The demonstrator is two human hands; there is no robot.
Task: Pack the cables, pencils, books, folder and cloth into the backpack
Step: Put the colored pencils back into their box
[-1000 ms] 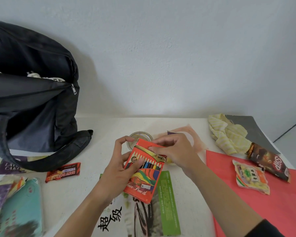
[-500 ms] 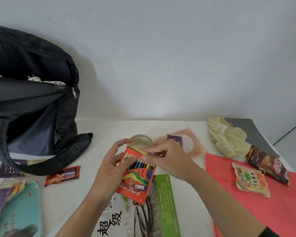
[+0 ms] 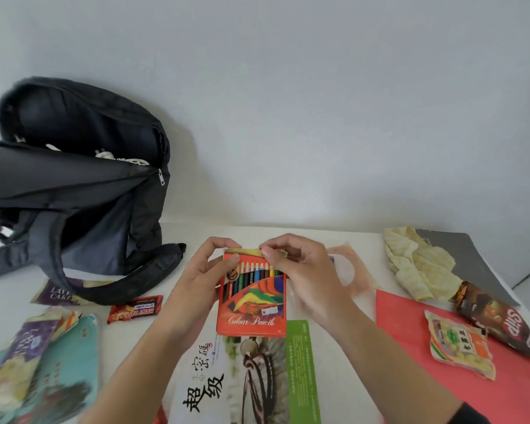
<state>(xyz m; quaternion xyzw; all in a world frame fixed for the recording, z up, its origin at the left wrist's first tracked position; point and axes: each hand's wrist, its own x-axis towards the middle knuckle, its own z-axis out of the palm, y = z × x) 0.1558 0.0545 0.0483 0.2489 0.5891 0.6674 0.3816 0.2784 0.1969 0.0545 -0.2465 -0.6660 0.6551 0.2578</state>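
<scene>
Both hands grip the colour pencil box [image 3: 251,298]: left hand [image 3: 196,280] steadying, right hand [image 3: 300,270] pinching the top flap — tuck it fully before bagging in the backpack [image 3: 74,194], upper left.

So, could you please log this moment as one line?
left hand: holds pencil box | right hand: pinches its top edge | backpack: open, far left | cloth: not yet packed

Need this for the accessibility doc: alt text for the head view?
Two hands hold an orange colour pencil box over a book on a table: the left hand grips its left edge, the right hand pinches the top flap. An open black backpack stands at left; a yellow cloth, red folder and snack packets lie at right.
</scene>
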